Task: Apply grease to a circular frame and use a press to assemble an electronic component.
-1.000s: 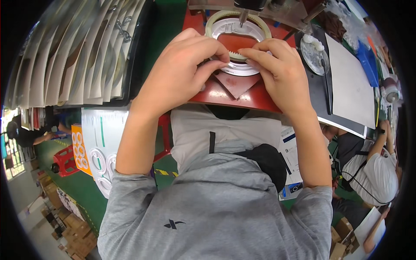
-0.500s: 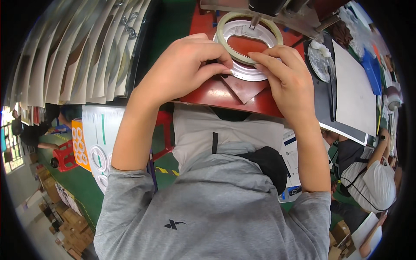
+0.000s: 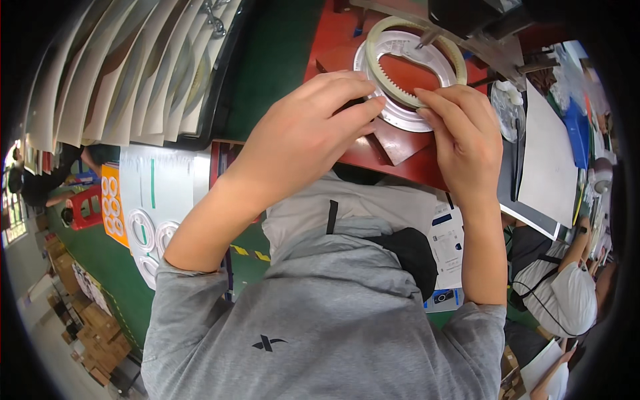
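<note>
A cream ring with inner teeth point(image 3: 371, 55) rests over a white ring-shaped part point(image 3: 408, 121) on a red work surface point(image 3: 333, 57). My right hand point(image 3: 467, 127) pinches the near right edge of the toothed ring between thumb and fingers. On the other side, my left hand point(image 3: 320, 127) is beside the near left edge of the white part. Its fingers are drawn together with the tips at that rim; anything between them is hidden.
A machine with a clear plate point(image 3: 467, 47) overhangs the rings. Large curved sheets point(image 3: 100, 80) stand in a rack at left. White rings point(image 3: 140, 230) lie on a pale sheet below it. A co-worker point(image 3: 557, 287) sits at right; another person point(image 3: 50, 180) is far left.
The view has shifted, so the rings and machine appear farther right. My left hand has turned, its back now covering more of the rim. My right hand keeps its pinch on the toothed ring.
</note>
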Available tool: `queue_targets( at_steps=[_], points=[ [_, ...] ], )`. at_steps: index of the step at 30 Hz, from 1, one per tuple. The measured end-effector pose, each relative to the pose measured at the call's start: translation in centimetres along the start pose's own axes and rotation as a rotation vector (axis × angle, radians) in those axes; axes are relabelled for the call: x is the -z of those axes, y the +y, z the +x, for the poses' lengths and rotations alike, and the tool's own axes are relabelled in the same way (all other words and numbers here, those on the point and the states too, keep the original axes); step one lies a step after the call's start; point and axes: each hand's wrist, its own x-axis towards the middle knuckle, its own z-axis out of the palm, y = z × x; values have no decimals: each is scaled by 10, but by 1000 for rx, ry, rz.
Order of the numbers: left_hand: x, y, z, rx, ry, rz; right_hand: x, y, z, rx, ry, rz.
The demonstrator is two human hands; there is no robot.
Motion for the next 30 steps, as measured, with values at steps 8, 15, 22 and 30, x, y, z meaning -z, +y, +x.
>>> queue_targets(
  at_steps=[8,15,22,30],
  points=[
    [-8,7,-13,95,17,-14,0,-14,-3,1,22,-78],
    [-15,10,-22,145,83,-116,-7,-35,-7,-68,52,-87],
    [-15,10,-17,190,175,-183,-6,-49,-5,-169,7,-66],
    [-22,9,3,427,304,-264,-4,-52,1,-176,-43,-75]
  ],
)
